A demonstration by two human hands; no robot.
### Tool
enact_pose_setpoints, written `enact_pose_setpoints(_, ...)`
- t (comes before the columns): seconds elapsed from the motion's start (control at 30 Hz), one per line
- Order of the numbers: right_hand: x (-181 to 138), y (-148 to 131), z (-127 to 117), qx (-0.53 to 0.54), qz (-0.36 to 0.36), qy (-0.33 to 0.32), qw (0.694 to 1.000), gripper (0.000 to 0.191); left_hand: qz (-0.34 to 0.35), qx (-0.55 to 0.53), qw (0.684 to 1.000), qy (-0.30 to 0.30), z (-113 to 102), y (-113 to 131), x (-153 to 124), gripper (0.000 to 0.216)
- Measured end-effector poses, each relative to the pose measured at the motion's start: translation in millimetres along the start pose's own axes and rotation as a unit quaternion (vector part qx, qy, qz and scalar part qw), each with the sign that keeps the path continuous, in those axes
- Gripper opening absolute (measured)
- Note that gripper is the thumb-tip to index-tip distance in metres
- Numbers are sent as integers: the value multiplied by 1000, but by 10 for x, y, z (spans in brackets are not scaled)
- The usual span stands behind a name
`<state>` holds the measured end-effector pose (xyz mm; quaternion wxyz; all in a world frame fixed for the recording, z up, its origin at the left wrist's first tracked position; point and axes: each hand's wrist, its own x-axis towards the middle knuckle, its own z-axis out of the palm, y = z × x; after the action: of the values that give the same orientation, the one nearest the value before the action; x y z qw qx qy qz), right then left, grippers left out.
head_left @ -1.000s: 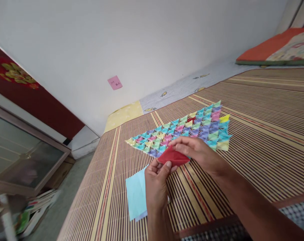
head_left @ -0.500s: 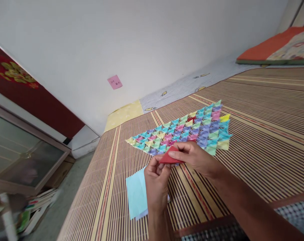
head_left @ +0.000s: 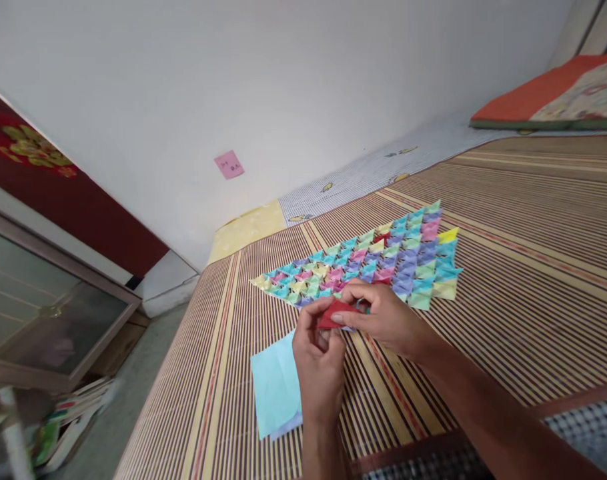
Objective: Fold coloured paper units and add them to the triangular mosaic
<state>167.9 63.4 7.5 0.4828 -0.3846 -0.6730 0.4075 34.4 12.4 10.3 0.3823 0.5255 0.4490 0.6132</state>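
Observation:
Between my two hands is a small folded piece of red paper [head_left: 332,315]. My left hand [head_left: 319,350] pinches its left end, fingers curled behind it. My right hand [head_left: 378,313] grips the other end, with the thumb lying across the front. Fingers hide part of the red paper. Just beyond them lies a pattern of small folded paper triangles [head_left: 408,257] in blue, green, pink, yellow, purple and red, set in overlapping rows that narrow to a point at the left. Light blue paper sheets [head_left: 273,383] rest beside my left wrist, partly covered by it.
A striped bamboo mat [head_left: 208,340] covers the bed under everything. Orange folded bedding [head_left: 533,90] sits at the far right. A pink note [head_left: 229,165] is stuck on the white wall. At the left stands a glass-fronted cabinet [head_left: 48,307], with clutter [head_left: 73,420] on the floor.
My left hand has shifted slightly right and its fingers now wrap over the red paper's left corner. Less of the red paper shows, and it no longer looks like a clear triangle.

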Motion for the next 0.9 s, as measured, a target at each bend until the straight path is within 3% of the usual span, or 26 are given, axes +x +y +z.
enact_pose_setpoints(0.1,10,22,34,20,43,43,998,22,13,9,1000,-8,8,28,-9,37)
enact_pose_setpoints(0.2,19,45,68,95,95,26,991,40,28,13,999,-8,17,34,-16,30)
enact_pose_setpoints(0.3,30,62,86,150,102,11,983,46,48,18,998,26,23,14,-23,28)
enact_pose_setpoints(0.4,40,64,88,160,71,17,984,35,28,-31,997,60,29,1,-26,39)
enact_pose_setpoints(0.53,39,40,76,127,41,-4,991,17,-15,-69,996,56,35,10,-21,50)
enact_pose_setpoints(0.7,10,-2,38,89,29,-23,995,11,-45,-68,992,97,-17,-59,9,44)
enact_pose_setpoints(0.9,-17,-72,-8,67,18,-73,995,13,-100,-105,987,67,-92,-155,38,20)
